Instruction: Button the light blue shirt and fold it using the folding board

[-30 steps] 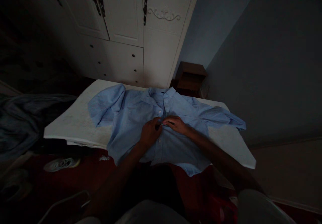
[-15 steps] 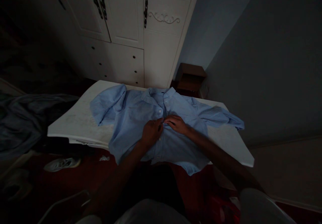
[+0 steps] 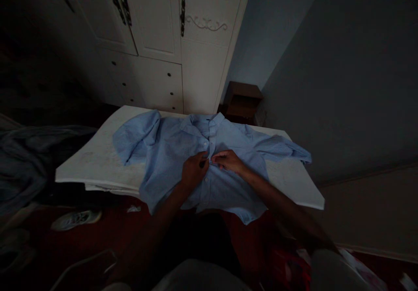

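A light blue button-up shirt [image 3: 170,151] lies front up on a white board-like table [image 3: 94,160], its collar [image 3: 187,125] toward the wardrobe and its sleeves out to both sides. At the middle of its front, my left hand [image 3: 195,170] pinches the button strip from the left. Just across from it, my right hand [image 3: 230,161] has its fingertips closed on the other front edge. A white button [image 3: 205,144] shows above my hands, and the collar end of the front is apart. Whatever sits right between the fingertips is too small and dark to make out.
Behind the table stands a white wardrobe [image 3: 156,29] with dark handles. A small brown cabinet [image 3: 244,97] is by the wall. Dark cloth [image 3: 26,160] heaps at the left, and a shoe [image 3: 76,219] lies on the red floor.
My fingertips have drawn slightly apart at the shirt front, the left hand shifting a little left. The whole view has turned slightly; the shirt lies as before.
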{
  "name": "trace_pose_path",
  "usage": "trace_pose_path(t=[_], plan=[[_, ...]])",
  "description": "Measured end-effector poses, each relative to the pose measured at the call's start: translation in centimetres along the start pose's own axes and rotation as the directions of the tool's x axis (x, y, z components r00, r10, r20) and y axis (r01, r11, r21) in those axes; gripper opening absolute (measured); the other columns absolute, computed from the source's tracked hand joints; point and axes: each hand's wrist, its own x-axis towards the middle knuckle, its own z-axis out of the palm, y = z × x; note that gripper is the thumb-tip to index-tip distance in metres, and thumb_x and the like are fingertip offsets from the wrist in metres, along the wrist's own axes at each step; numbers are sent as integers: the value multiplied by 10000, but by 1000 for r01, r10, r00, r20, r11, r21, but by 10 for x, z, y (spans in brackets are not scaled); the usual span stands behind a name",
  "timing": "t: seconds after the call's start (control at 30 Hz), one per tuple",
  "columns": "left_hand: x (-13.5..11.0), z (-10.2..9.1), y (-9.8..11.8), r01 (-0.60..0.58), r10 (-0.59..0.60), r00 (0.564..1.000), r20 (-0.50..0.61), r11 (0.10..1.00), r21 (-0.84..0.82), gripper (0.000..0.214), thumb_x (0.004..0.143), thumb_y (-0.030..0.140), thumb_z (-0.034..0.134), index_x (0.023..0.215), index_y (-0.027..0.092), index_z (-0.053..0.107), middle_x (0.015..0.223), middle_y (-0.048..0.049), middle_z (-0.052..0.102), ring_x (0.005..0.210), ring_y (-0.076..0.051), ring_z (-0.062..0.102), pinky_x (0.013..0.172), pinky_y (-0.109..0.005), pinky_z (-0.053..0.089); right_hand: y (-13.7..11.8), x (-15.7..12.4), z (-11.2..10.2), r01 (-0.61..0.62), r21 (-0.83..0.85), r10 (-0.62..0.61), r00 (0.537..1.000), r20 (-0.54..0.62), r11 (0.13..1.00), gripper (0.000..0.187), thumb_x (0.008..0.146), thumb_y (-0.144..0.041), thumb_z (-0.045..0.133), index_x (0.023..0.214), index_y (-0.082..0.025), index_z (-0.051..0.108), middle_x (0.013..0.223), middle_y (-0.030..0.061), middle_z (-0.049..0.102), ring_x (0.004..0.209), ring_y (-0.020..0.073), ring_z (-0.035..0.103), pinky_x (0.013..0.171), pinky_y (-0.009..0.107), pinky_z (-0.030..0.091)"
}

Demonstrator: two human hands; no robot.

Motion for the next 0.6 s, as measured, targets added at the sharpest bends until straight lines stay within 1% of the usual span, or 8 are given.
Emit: trace_pose_path(t=[0.1,0.2,0.3,0.4,0.47,0.53,0.6], plan=[[1,0,-2,15,-15,1000,4,999,-49,298,843,208,640,1141,220,633,903,-8,769,869,-192,730,863,-328,555,-9,1,-1,-104,37,104,995,3,994,203,698,-290,678,812,-130,725,583,-23,618,404,49,413,350,178,223],[1,0,-3,20,-19,1000,9,997,-75,304,845,198,631,1148,224,628,892,1,769,871,-186,731,869,-323,554,-14,3,-1,-156,67,154,987,37,985,172,648,-250,693,776,-137,713,533,-45,577,393,45,371,344,182,189],[1,0,-3,37,-35,999,25,996,-86,310,843,198,626,1152,227,625,885,5,768,876,-186,730,868,-322,554,-15,6,-1,-196,77,191,979,68,978,152,627,-231,702,746,-139,689,500,-56,548,394,46,367,352,181,174],[1,0,-3,39,-37,999,20,995,-92,315,830,196,629,1144,220,631,920,-10,764,884,-188,721,868,-328,552,-14,7,-1,-205,76,198,976,88,976,159,619,-226,710,750,-140,679,495,-61,542,410,49,383,363,181,161],[2,-1,-2,5,-8,999,-42,997,-75,294,805,184,642,1099,201,657,974,-40,753,923,-201,700,887,-344,541,-13,7,-1,-190,79,183,979,90,979,150,620,-220,697,744,-138,676,502,-60,543,429,52,396,371,182,162],[4,-2,-1,-49,44,994,-103,998,-47,225,791,173,647,1011,190,693,995,-62,740,951,-212,672,904,-362,527,-12,5,0,-173,87,165,982,90,981,145,620,-220,685,737,-135,674,505,-59,537,442,54,401,380,184,169],[6,-4,-1,-87,83,991,-105,996,-36,116,808,192,645,898,199,717,941,-58,735,924,-210,657,893,-370,520,-12,3,0,-159,96,151,984,92,983,162,622,-230,683,751,-133,677,517,-57,541,450,57,405,390,188,175]])
